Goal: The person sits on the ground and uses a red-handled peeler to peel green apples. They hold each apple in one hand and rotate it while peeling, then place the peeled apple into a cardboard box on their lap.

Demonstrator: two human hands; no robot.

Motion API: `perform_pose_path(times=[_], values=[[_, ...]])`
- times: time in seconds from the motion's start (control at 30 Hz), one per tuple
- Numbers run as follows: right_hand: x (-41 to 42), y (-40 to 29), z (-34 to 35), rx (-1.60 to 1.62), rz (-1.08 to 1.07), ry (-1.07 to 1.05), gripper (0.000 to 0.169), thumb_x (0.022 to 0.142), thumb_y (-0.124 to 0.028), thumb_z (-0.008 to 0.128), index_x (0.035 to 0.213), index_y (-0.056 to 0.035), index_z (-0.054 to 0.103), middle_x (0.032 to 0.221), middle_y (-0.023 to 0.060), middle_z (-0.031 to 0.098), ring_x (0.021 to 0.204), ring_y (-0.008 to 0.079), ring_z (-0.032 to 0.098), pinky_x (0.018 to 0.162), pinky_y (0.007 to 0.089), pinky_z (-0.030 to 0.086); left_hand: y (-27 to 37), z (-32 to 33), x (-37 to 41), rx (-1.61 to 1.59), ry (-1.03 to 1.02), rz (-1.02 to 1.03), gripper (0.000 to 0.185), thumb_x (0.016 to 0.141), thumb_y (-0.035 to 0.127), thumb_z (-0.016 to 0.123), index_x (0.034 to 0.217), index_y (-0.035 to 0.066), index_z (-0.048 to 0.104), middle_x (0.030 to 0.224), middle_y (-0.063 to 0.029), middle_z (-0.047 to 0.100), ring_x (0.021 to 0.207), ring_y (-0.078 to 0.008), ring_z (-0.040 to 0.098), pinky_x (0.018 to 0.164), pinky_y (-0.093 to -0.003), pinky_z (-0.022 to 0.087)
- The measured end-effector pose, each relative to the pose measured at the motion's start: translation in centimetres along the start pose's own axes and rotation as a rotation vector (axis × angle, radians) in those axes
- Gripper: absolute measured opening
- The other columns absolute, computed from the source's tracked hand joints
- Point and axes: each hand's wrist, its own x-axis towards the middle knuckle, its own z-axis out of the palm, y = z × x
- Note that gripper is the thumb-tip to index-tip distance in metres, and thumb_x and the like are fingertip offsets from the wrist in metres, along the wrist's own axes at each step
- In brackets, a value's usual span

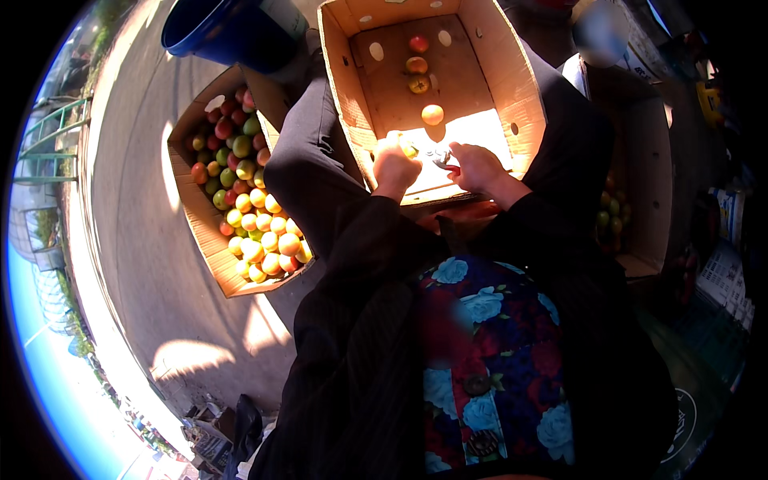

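Observation:
Over the near end of a cardboard box (pixel 522 114) between my knees, both my hands are in bright sun. My left hand (pixel 396 165) is closed around a small yellow-green fruit, probably a tomato (pixel 409 149), which shows only in part. In my right hand (pixel 477 168) is a small cutting tool with a red handle, likely pruning snips (pixel 444 163), its metal end pointing toward the left hand. Beyond them, several red and orange tomatoes (pixel 432 114) lie in a rough row on the box's bottom.
On the left, a cardboard box (pixel 207 240) holds many red, orange and green tomatoes (pixel 242 146). A blue bucket (pixel 198 27) stands at the upper left. To my right is another cardboard box (pixel 648 180) with green and reddish fruit (pixel 613 207) in shade.

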Motion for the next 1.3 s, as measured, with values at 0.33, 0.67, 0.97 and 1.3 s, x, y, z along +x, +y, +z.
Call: perform_pose_path(times=[0.33, 0.67, 0.97, 1.3], values=[[-0.2, -0.4, -0.1, -0.027, -0.020, 0.099, 0.035, 0.076, -0.020, 0.068, 0.104, -0.0024, 0.055, 0.092, 0.0165, 0.065, 0.089, 0.0342, 0.064, 0.077, 0.0435, 0.051, -0.1, 0.4, 0.1, -0.044, 0.027, -0.022, 0.042, 0.070, 0.013, 0.073, 0.107, 0.000, 0.057, 0.089, -0.0209, 0.066, 0.087, -0.0369, 0.065, 0.075, -0.0415, 0.052], [-0.3, 0.0, 0.3, 0.021, -0.043, 0.140, 0.038, 0.075, -0.022, 0.072, 0.101, -0.0025, 0.053, 0.088, 0.0181, 0.063, 0.085, 0.0375, 0.062, 0.073, 0.0456, 0.049, -0.2, 0.8, 0.2, -0.071, 0.051, -0.024, 0.043, 0.069, 0.014, 0.075, 0.106, 0.003, 0.058, 0.089, -0.0202, 0.066, 0.087, -0.0366, 0.065, 0.075, -0.0412, 0.053], [-0.1, 0.2, 0.5, 0.032, -0.038, 0.131, 0.039, 0.075, -0.023, 0.073, 0.101, -0.0025, 0.053, 0.086, 0.0176, 0.062, 0.084, 0.0370, 0.062, 0.073, 0.0460, 0.049, 0.2, 0.3, 0.3, -0.090, 0.016, -0.039, 0.044, 0.070, 0.015, 0.075, 0.109, 0.003, 0.058, 0.090, -0.0201, 0.067, 0.087, -0.0368, 0.065, 0.077, -0.0410, 0.053], [0.0, 0.2, 0.4, -0.019, -0.005, 0.059, 0.043, 0.074, -0.024, 0.073, 0.104, -0.0017, 0.053, 0.090, 0.0184, 0.064, 0.088, 0.0376, 0.062, 0.075, 0.0456, 0.049, 0.0, 0.3, 0.4, -0.088, -0.088, -0.089, 0.047, 0.072, 0.016, 0.075, 0.113, 0.002, 0.057, 0.096, -0.0199, 0.068, 0.094, -0.0349, 0.065, 0.080, -0.0390, 0.052]])
